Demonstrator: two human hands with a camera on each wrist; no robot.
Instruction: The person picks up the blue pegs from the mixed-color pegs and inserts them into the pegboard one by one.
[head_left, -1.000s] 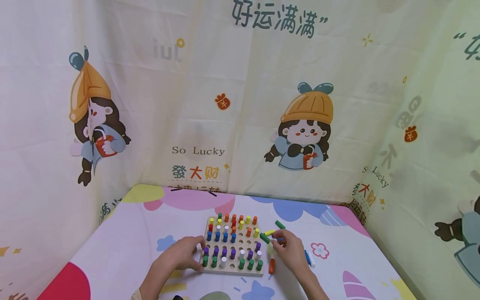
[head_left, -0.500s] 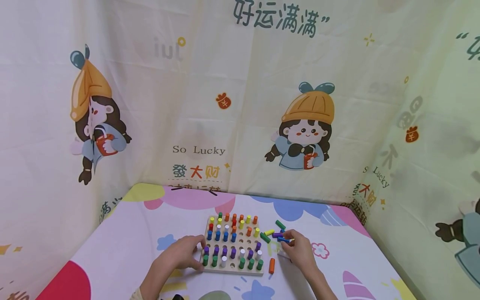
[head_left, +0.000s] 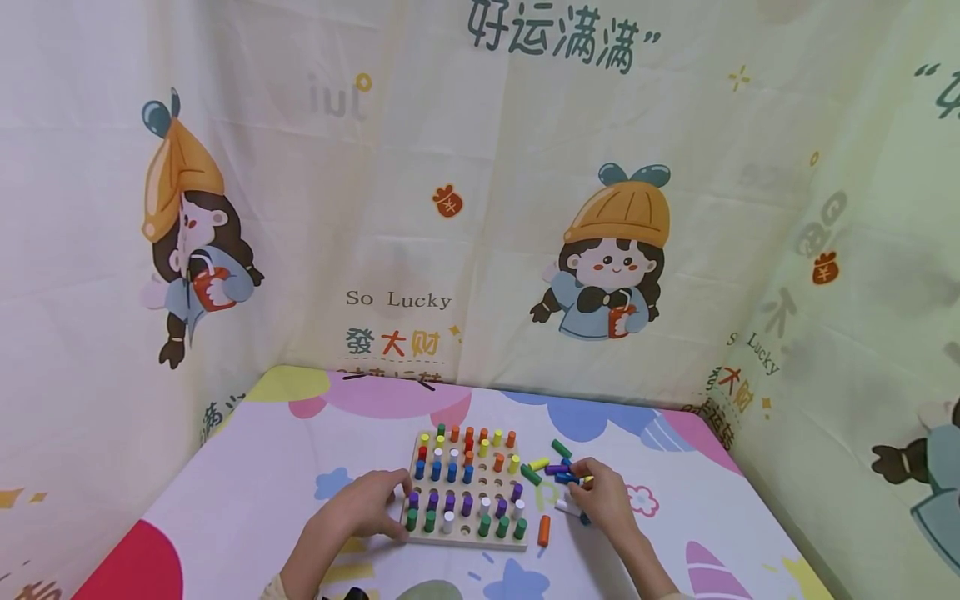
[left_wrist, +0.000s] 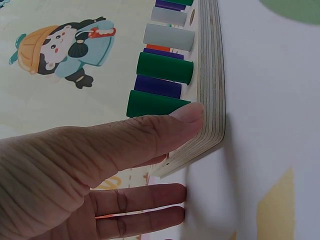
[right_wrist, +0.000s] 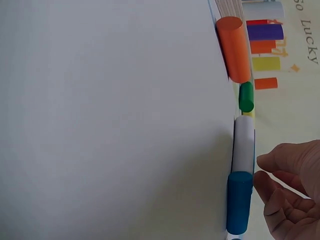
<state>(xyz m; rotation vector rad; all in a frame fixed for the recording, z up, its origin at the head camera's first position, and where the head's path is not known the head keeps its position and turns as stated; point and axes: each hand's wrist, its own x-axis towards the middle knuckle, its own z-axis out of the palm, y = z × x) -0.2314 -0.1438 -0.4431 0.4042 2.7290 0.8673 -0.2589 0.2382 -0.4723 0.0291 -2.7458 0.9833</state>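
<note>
A wooden pegboard on the table carries several rows of coloured pegs, with some bare holes. My left hand holds its left side, thumb at the near corner; in the left wrist view that thumb lies beside a green peg, two lower fingers extended. My right hand is over loose pegs right of the board, fingers loosely bent. Thumb and index tip stand slightly apart in the right wrist view, nothing visible between them, beside a white peg and a blue peg.
Other loose pegs near the right hand include a purple one, a yellow one and two green ones, one farther back. An orange peg lies by the board's near right corner. A printed cloth hangs behind the table.
My right hand has moved right, away from the green peg beside the board, uncovering purple, blue and white pegs. The left hand keeps its place at the board.
</note>
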